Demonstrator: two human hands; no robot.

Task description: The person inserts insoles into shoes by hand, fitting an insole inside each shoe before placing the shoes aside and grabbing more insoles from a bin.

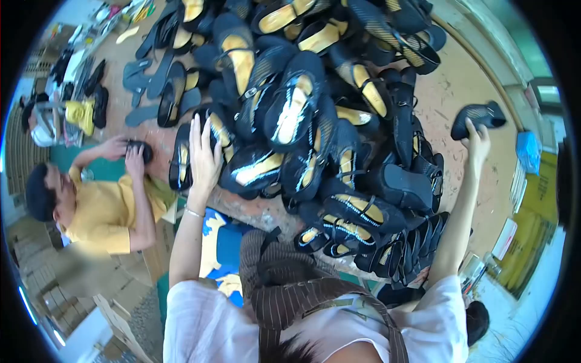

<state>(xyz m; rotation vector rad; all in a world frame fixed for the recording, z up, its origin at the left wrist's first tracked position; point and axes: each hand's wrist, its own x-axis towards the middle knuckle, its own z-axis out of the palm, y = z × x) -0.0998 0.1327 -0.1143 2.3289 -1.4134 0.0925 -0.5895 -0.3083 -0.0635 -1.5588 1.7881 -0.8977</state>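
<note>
The mesh shoe (478,118) lay just beyond the palm of the person's right hand (477,142), grasped at its near side by the fingers; its long axis ran across the line of the forearm, with the toe end to the left of those fingers and slightly nearer the person, and the heel end to their right and slightly farther off; whether the sole touched the counter (452,91) beneath could not be told from where I stood.

The right hand was plainly the nearer; the left hand (204,160) was well apart from the mesh shoe, with the heap of shoes (327,130) lying between the two.

The right arm was reached out forward and to the side, nearly straight, the hand roughly in line with the forearm; the left arm was also extended forward, a thin bracelet (194,213) at its wrist; the left fingers were straightened, pointed away from the person and closed on nothing; contact with the shoes below them could not be established; a strapped shoe (181,158) lay just to their left; farther left of them, a co-worker (100,209) had a dark shoe (145,148) in hand.
</note>
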